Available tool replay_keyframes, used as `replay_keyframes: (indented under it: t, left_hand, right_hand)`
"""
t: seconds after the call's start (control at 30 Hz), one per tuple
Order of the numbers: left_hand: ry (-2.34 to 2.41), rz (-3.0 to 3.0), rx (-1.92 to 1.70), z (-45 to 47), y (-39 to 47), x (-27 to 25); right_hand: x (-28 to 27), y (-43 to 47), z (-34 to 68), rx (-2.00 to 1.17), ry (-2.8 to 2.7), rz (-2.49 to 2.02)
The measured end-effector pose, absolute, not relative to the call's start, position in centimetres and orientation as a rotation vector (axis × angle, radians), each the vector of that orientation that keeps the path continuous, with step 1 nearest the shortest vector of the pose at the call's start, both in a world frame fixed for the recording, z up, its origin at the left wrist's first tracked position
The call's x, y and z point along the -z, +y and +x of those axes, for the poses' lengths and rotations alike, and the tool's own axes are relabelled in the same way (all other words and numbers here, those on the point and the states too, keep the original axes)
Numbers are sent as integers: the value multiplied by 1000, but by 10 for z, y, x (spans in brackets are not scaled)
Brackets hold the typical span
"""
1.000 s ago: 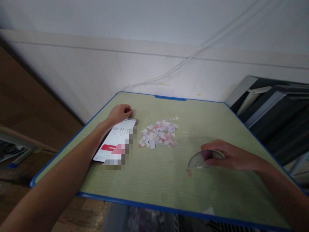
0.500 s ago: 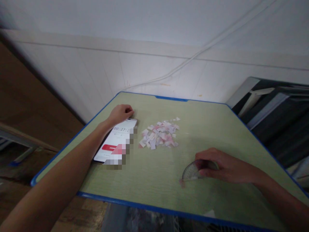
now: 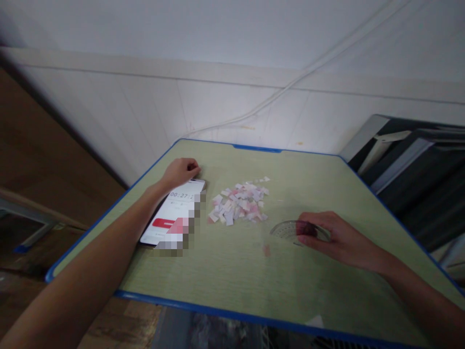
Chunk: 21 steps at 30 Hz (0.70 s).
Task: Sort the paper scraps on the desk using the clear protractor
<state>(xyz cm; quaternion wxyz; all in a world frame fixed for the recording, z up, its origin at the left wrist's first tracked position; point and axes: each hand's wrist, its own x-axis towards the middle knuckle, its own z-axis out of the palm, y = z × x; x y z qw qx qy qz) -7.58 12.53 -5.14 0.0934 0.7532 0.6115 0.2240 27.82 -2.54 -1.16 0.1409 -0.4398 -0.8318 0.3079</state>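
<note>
My right hand (image 3: 323, 237) grips a clear semicircular protractor (image 3: 285, 230) between thumb and fingers, over the right half of the table. Just below and left of the protractor lies a small pinkish scrap of paper (image 3: 267, 250). A heap of small white and pink paper pieces (image 3: 240, 203) sits mid-table, left of the protractor. My left hand (image 3: 183, 170) rests on the tabletop with fingers curled closed, nothing visible in them. It lies by the top end of a phone (image 3: 165, 208) that shows a running timer; part of the phone is blurred out.
The light green table (image 3: 203, 276) has a blue rim and stands against a white wall. A white scrap (image 3: 315, 321) lies by its front edge. Dark folded boards (image 3: 421, 169) lean at the right, and a brown wooden panel (image 3: 47, 140) stands at the left.
My right hand has moved away from me with the protractor, off the pinkish scrap. That scrap has shifted slightly left. My left hand has stayed in place.
</note>
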Motion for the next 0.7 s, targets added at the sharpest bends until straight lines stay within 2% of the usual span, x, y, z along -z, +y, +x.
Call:
replay_keyframes:
  t: [0.27,0.7]
  left_hand:
    - [1803,2239,-666,-75,125,50]
    - [1803,2244,-654,-75,125,51]
  right_hand:
    - [16,-28,275,-1014,-2527,-1278]
    - [20,-28,273,-1025,-2528,-1273]
